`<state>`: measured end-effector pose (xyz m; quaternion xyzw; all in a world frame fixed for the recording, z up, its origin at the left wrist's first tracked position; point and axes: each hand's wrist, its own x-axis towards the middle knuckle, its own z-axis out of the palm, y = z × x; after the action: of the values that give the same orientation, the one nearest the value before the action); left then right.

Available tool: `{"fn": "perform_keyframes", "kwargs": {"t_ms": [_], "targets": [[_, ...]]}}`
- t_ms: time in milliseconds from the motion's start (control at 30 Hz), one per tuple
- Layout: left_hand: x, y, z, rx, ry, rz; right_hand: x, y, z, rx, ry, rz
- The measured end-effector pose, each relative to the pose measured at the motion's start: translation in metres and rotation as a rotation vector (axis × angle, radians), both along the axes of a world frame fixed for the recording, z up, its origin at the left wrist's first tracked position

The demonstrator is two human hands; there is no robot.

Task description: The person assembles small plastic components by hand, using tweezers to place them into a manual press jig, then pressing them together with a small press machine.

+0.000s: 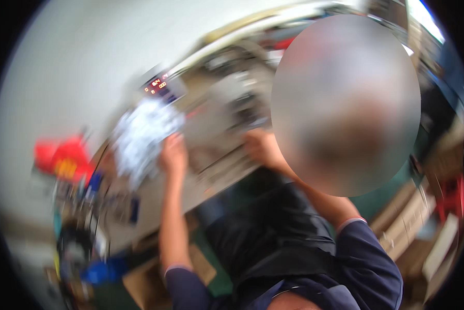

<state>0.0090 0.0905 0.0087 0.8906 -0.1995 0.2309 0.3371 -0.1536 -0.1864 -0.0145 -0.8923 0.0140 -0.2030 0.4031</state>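
Strong motion blur runs through the head view. My left hand [174, 151] is over the worktable [211, 173], right beside a heap of small white pieces [144, 135]; its fingers are too smeared to read. Across the table, my right hand [262, 146] is near the front edge, its fingers looking curled in. Whatever it may hold does not show. A dark and grey device [245, 103] stands just beyond my right hand, its kind unclear. Behind the white heap is a digital scale display [162, 87] with lit red digits.
A red bag-like thing [64, 157] and small clutter lie at the far left. Below are a blue object [105, 269] and an open cardboard box [146, 281]. Long cartons [407, 219] and a red stool [451, 199] stand at right. A grey blurred oval hides the upper right.
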Motion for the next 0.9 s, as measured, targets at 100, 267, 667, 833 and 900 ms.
{"fn": "perform_keyframes", "kwargs": {"t_ms": [100, 267, 667, 833, 900], "targets": [[0.057, 0.021, -0.018, 0.435, -0.061, 0.072, 0.017, 0.014, -0.009, 0.089, -0.108, 0.042], [0.05, 0.014, -0.012, 0.506, 0.056, 0.189, 0.004, 0.014, 0.0, 0.098, -0.165, 0.046], [-0.074, -0.07, 0.007, -0.086, 0.237, -0.153, -0.001, 0.007, 0.017, 0.085, -0.117, 0.072], [-0.122, -0.118, -0.008, -0.256, 0.316, -0.365, 0.004, -0.004, 0.007, 0.503, -0.082, 0.153], [-0.129, -0.123, -0.008, -0.305, 0.356, -0.331, 0.006, -0.001, 0.01, 0.673, -0.08, 0.203]]}}
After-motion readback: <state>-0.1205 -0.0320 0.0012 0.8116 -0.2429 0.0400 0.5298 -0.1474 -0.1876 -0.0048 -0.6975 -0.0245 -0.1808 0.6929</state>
